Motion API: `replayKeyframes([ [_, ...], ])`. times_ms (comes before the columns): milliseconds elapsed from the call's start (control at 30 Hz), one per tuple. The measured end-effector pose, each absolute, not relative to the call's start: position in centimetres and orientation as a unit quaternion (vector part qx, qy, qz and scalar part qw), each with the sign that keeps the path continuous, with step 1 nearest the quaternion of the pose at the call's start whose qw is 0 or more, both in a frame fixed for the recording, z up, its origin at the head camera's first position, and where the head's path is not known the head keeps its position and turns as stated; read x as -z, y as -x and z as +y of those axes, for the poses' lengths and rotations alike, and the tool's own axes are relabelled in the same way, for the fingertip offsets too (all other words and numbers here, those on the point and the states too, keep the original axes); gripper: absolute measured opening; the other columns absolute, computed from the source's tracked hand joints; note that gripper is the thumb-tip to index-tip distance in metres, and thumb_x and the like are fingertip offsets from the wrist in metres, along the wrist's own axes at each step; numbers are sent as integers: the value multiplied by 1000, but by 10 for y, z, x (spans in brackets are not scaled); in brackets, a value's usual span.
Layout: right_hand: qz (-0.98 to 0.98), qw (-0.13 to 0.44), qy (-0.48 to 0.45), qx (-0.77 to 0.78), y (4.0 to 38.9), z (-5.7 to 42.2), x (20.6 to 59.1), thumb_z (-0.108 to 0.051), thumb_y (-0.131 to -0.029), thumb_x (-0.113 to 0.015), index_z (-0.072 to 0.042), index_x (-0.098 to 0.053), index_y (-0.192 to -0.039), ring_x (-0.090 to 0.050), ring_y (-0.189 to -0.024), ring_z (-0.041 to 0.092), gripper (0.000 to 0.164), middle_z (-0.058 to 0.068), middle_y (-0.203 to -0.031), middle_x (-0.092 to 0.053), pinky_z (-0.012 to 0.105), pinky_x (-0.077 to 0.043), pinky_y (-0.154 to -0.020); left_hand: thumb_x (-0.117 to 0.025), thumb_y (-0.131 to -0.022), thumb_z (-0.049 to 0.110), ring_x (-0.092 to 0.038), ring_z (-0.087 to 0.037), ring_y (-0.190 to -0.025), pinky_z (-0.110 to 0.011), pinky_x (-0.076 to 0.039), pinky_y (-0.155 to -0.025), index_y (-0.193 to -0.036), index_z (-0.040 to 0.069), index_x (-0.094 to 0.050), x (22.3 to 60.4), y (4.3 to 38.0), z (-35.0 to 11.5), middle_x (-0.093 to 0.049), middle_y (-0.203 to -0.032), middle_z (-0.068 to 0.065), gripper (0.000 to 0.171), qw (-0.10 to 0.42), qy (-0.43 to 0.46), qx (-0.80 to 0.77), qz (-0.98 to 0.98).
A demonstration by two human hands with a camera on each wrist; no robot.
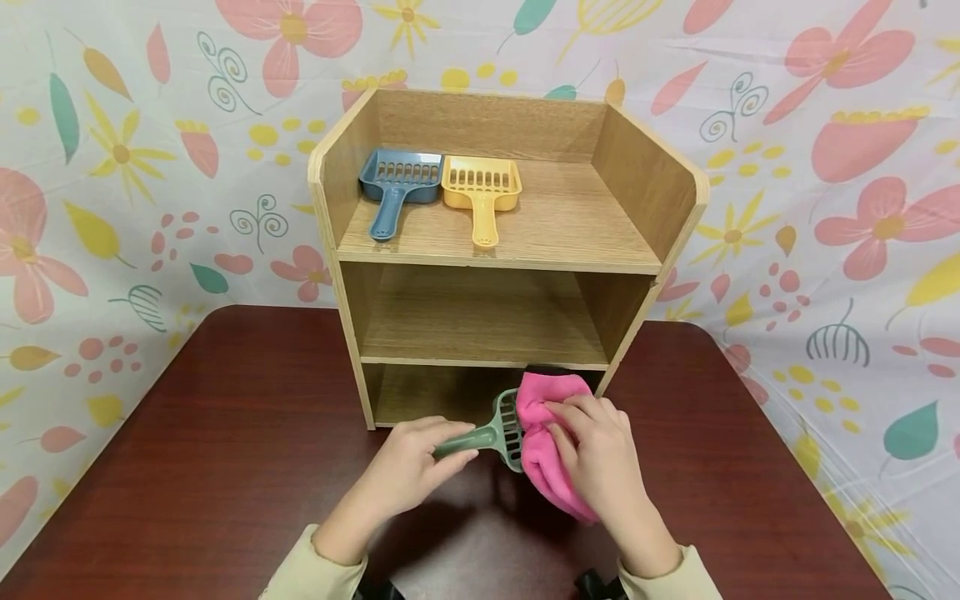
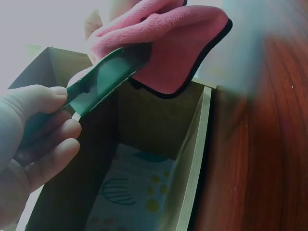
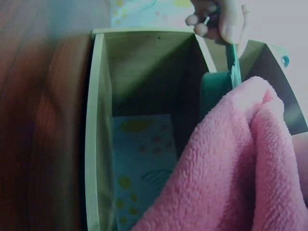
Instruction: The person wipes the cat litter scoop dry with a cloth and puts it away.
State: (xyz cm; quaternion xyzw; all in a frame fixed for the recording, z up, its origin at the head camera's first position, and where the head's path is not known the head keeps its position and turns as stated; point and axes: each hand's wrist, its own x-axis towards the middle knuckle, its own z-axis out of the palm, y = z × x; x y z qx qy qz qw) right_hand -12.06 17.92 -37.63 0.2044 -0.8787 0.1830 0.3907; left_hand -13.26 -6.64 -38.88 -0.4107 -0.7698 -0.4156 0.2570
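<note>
My left hand (image 1: 416, 462) grips the handle of a green slotted litter scoop (image 1: 507, 429), fingers and thumb round its end. A pink cloth (image 1: 551, 450) with a dark edging covers the scoop's far end. My right hand (image 1: 600, 450) pinches this cloth against the scoop, with thumb and fingers pressed into its folds. In the left wrist view the scoop (image 2: 110, 77) runs from the left hand up into the cloth (image 2: 168, 57). Seen from the right wrist, the cloth (image 3: 226, 159) fills the lower right and hides most of the right hand.
A wooden shelf unit (image 1: 495, 260) stands on the dark red table (image 1: 247, 400) behind the hands. On its top board a blue scoop (image 1: 397, 183) and a yellow scoop (image 1: 483, 192) lie side by side at the left. A floral sheet (image 1: 817, 250) hangs behind.
</note>
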Motion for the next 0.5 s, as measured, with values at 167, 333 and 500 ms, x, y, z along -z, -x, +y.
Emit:
replayKeyframes([
  [167,-878,393,-190,-195,122,186,373,-1,-71,-76,-6,-73,-93,-54,-78,27,23,6,-86,-66,38,-37,-67,-77,-74,6,-60,-6,-64,-11,-47,-59,-96,-1,-71,389,134,-69,-70,-80,-6,24,254,406,416,-773],
  [333,-874,403,-178,-205,121,191,369,1,-70,-76,-6,-73,-93,-55,-79,28,24,9,-87,-66,39,-38,-67,-77,-75,7,-65,-10,-68,-14,-50,-62,-96,0,-72,390,135,-72,-72,-83,-7,23,240,390,414,-787],
  [500,-862,415,-186,-225,119,192,364,4,-69,-76,-4,-73,-94,-55,-79,28,27,10,-87,-66,39,-39,-72,-77,-76,9,-66,-11,-70,-16,-51,-63,-96,1,-72,389,135,-72,-73,-85,-7,22,226,381,412,-796],
])
